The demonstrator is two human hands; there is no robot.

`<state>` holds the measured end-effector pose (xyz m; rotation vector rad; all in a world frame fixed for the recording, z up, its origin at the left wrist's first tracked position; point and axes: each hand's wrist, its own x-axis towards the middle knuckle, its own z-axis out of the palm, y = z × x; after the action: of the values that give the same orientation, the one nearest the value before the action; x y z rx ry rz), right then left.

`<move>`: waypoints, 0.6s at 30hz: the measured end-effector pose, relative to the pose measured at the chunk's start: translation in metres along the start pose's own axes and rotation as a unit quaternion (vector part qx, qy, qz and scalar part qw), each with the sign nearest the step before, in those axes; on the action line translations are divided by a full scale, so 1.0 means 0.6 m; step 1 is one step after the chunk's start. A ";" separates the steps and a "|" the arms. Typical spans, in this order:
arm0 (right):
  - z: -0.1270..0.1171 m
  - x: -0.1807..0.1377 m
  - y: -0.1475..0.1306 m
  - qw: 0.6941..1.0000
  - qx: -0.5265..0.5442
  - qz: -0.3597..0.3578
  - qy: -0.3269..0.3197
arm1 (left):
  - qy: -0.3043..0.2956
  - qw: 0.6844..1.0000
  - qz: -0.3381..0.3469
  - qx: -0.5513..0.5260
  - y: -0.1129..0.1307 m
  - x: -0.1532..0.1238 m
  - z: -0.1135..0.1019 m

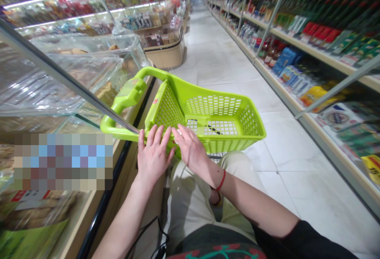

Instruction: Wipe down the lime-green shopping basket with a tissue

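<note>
A lime green plastic shopping basket (252,120) with a handle bar (127,97) stands on the shop floor in front of me, and nothing shows inside it. My left hand (152,154) rests flat on the basket's near edge with its fingers stretched out. My right hand (191,148) lies beside it on the same rim, fingers extended and close together, a red string around the wrist. Neither hand holds anything.
A glass display counter (89,73) with baked goods runs along my left. Shelves of packaged goods and bottles (297,45) line the right side. A white tiled aisle (216,53) stretches ahead between them. A black cable hangs by my legs.
</note>
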<state>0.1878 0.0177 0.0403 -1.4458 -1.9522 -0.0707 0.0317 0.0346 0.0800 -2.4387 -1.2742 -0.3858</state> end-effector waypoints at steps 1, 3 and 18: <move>0.001 0.000 0.000 1.000 0.001 -0.003 0.000 | 0.000 1.000 -0.001 -0.006 -0.001 0.000 0.000; -0.001 -0.009 0.009 1.000 0.002 -0.007 -0.001 | -0.001 1.000 0.000 -0.012 -0.002 0.000 -0.001; -0.003 0.008 -0.006 1.000 0.023 -0.005 0.001 | 0.014 1.000 -0.008 -0.014 -0.013 -0.003 -0.001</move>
<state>0.1846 0.0198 0.0456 -1.4056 -1.9469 -0.0322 0.0243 0.0374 0.0814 -2.4388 -1.2847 -0.4433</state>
